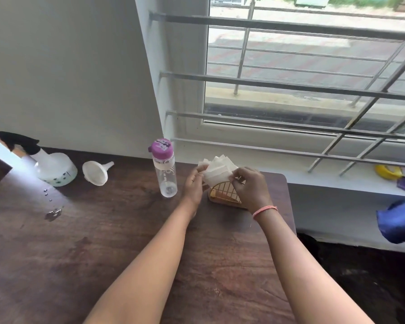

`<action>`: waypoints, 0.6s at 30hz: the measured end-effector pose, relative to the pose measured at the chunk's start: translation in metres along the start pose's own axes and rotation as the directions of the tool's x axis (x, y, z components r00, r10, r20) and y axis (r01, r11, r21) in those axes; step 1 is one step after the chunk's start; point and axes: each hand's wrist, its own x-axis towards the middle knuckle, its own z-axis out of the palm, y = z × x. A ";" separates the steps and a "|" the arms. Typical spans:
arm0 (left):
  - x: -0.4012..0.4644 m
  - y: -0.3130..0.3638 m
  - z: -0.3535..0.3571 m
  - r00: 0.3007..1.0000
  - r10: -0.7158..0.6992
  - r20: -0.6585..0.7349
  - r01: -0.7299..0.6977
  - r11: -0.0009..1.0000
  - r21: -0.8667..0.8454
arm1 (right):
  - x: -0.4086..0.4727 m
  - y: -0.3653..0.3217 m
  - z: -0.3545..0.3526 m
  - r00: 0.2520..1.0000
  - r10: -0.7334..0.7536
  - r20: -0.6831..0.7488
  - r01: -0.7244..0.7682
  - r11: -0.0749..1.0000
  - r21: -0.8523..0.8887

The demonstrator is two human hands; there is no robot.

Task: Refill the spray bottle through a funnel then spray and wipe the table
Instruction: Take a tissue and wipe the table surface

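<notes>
Napkins [218, 170] stand fanned in a holder [225, 195] near the table's [103, 253] far right corner; left hand [193, 183] steadies the stack, right hand [250, 185] pinches one sheet — probably for wiping. Spray bottle [54, 168] (nozzle on) and funnel [96, 171] lie idle at the far left edge, water bottle [165, 170] capped between.

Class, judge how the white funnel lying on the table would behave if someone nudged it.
The funnel lies on its side on the table, so it would probably roll in a curve around its narrow spout. It looks like thin plastic, so likely light and easily sent skidding.

White funnel [96, 172] lies tipped beside black-triggered spray bottle [49, 163].
</notes>
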 end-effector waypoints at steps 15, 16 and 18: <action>-0.001 0.002 0.003 0.999 -0.039 0.001 0.039 0.992 -0.122 | 0.014 -0.031 0.007 0.998 -0.011 -0.062 0.014 0.999 0.049; -0.001 0.002 0.003 0.999 -0.037 -0.001 0.036 0.991 -0.127 | 0.014 -0.031 0.005 0.998 0.031 -0.052 -0.028 0.997 0.073; -0.001 0.002 0.002 1.000 -0.030 0.006 0.030 0.990 -0.137 | 0.013 -0.031 0.000 0.997 0.079 -0.011 -0.078 0.992 0.099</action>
